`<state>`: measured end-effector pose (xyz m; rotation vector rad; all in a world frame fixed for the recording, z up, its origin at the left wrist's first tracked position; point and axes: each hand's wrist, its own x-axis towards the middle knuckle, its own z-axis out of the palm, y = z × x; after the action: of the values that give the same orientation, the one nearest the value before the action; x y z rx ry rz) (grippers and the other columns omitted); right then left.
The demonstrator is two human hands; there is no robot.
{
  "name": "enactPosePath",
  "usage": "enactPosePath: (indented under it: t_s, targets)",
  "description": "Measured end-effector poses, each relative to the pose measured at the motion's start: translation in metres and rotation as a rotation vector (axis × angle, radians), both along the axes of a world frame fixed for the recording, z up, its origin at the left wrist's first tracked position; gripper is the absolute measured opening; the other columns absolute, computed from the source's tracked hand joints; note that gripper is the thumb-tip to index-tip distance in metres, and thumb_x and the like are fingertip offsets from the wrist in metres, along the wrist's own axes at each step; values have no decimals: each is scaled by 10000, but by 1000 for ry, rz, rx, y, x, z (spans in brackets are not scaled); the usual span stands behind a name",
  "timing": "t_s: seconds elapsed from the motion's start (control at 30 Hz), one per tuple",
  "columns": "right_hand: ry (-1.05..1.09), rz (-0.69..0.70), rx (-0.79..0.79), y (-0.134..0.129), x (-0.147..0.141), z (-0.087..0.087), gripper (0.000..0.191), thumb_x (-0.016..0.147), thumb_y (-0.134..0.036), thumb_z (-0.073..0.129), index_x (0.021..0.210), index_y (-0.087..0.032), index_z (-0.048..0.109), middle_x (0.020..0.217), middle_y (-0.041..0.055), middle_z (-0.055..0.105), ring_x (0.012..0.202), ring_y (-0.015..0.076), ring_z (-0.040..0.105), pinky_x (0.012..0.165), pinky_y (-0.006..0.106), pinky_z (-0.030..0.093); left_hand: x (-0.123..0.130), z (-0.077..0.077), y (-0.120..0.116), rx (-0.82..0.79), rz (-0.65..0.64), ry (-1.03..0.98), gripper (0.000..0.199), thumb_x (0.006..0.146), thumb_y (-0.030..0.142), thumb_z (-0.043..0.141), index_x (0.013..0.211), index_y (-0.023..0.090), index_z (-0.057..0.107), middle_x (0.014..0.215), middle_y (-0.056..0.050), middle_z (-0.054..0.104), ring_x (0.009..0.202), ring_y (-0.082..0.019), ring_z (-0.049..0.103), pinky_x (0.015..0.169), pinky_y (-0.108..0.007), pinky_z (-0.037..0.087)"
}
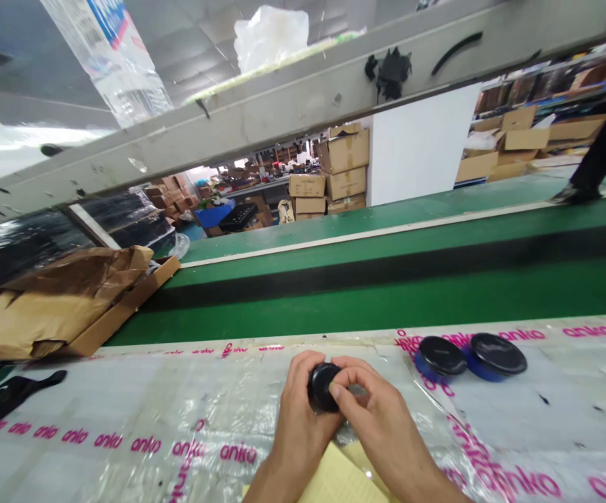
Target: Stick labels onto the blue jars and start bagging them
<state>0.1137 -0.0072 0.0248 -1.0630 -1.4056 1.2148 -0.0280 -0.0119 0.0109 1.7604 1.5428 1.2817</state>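
A round black object (322, 387) is held above the plastic-covered table (140, 412). My left hand (303, 412) wraps round its left side and underside. The thumb and fingers of my right hand (373, 409) pinch at its right edge. Under my wrists lies a yellow sheet of paper (337, 478), partly hidden by my forearms. To the right, two round containers with black lids and blue sides, one (442, 358) and another (496, 355), stand side by side.
A green conveyor belt (334, 300) runs behind the table. On the left are a cardboard tray with brown paper (72, 300) and a black item (15, 395). A grey beam (282, 105) crosses above. Stacked cartons (348, 164) stand farther back.
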Motion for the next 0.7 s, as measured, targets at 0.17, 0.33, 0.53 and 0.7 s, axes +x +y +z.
enactPosePath:
  t_s: [0.17, 0.33, 0.53, 0.7]
  targets:
    - [4, 82, 28, 5, 2, -14, 248, 927, -405, 539, 775, -223, 614, 1212, 87, 639, 1132, 244, 619, 857, 263, 544, 2, -8, 2, 38, 20, 14, 488, 659, 143, 754, 1105, 232, 577, 1178, -50, 617, 1087, -243, 626, 950, -374, 517]
    - [-36, 120, 27, 14, 4, -23, 286, 914, -445, 540, 753, -223, 620, 1222, 103, 657, 1126, 260, 630, 849, 266, 547, 5, -11, 4, 10, 17, -38, 515, 629, 156, 730, 1114, 236, 574, 1166, -37, 623, 1078, -234, 629, 960, -364, 511]
    - [-55, 112, 15, 20, 4, -23, 276, 876, -443, 559, 724, -219, 611, 1149, 105, 696, 1053, 263, 661, 881, 295, 542, 5, -11, 4, -1, 55, 22, 497, 601, 144, 742, 1068, 243, 603, 1103, -26, 655, 1019, -236, 637, 933, -368, 510]
    - [-87, 75, 32, 22, 4, -22, 256, 824, -434, 607, 693, -216, 640, 1003, 94, 735, 954, 273, 686, 826, 305, 553, 2, -12, 5, -47, 53, 69, 529, 577, 156, 757, 1077, 237, 604, 1094, -36, 658, 985, -251, 648, 888, -384, 532]
